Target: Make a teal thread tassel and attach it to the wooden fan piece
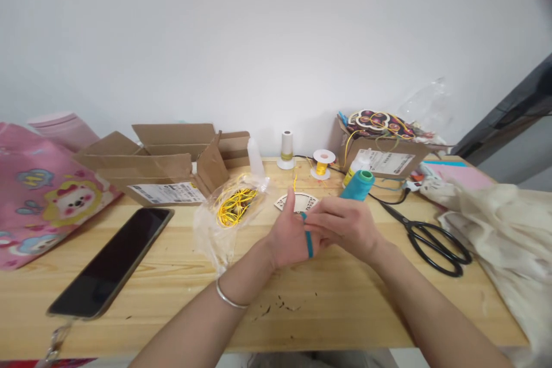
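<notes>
Teal thread [309, 244] is wound in a band around my left hand [288, 238]. Its thumb points up, and the palm is held flat; the fingertips are hidden behind the other hand. My right hand [345, 224] is closed, with its fingertips pinched at the teal thread against my left hand. Just behind my right hand stands a cone of teal thread [360, 185], tilted in view, its lower part covered. A fan-shaped cut-out wooden piece [307, 202] lies on the table beyond my left thumb, with a yellow cord [295, 182] at its top.
At the back are an open cardboard box [164, 164], a white spool [287, 146], a yellow thread spool [322, 167] and a filled box [375, 155]. A bag of yellow cord [235, 207], a phone [114, 261], black scissors [431, 241] and cream cloth [504, 236] lie around.
</notes>
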The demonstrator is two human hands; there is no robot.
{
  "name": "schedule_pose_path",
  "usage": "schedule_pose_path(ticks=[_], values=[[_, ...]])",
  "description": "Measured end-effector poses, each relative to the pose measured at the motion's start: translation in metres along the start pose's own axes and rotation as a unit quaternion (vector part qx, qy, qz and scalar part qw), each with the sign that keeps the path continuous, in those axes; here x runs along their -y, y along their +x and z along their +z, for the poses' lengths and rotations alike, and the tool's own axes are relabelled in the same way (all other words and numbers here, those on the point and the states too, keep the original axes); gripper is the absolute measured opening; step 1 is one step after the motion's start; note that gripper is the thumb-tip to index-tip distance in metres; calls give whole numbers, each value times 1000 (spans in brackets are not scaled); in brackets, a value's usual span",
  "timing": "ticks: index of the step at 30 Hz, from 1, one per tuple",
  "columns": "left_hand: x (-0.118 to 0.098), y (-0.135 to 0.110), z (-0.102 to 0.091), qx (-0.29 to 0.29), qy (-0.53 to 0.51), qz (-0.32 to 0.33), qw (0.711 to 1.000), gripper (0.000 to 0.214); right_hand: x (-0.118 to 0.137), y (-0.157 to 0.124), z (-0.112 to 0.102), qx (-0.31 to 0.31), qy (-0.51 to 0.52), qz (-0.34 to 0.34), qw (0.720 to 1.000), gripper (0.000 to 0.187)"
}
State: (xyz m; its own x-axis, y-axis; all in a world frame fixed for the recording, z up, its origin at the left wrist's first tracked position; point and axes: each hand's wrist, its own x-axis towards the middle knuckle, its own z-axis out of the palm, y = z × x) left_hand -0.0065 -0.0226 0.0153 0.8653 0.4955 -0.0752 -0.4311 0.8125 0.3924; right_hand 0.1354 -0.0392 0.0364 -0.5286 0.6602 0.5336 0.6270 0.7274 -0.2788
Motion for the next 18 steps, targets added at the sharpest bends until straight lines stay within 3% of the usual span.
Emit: schedule_pose_path(ticks=[5, 9, 14, 16, 18], values=[[9, 5, -4, 42, 39, -84, 995, 95, -9, 3, -2, -18, 26, -4, 999, 26], [12, 6, -6, 71, 84, -124, 986, 99, -16, 4, 1, 17, 106, 62, 992, 21], [7, 2, -6, 105, 116, -164, 974, 99, -20, 5, 7, 63, 247, 161, 954, 21], [2, -1, -5, 132, 115, -171, 969, 98, -21, 6, 12, 64, 260, 176, 947, 23], [-4, -6, -4, 159, 114, -172, 966, 100, -21, 6, 18, 68, 229, 151, 959, 22]])
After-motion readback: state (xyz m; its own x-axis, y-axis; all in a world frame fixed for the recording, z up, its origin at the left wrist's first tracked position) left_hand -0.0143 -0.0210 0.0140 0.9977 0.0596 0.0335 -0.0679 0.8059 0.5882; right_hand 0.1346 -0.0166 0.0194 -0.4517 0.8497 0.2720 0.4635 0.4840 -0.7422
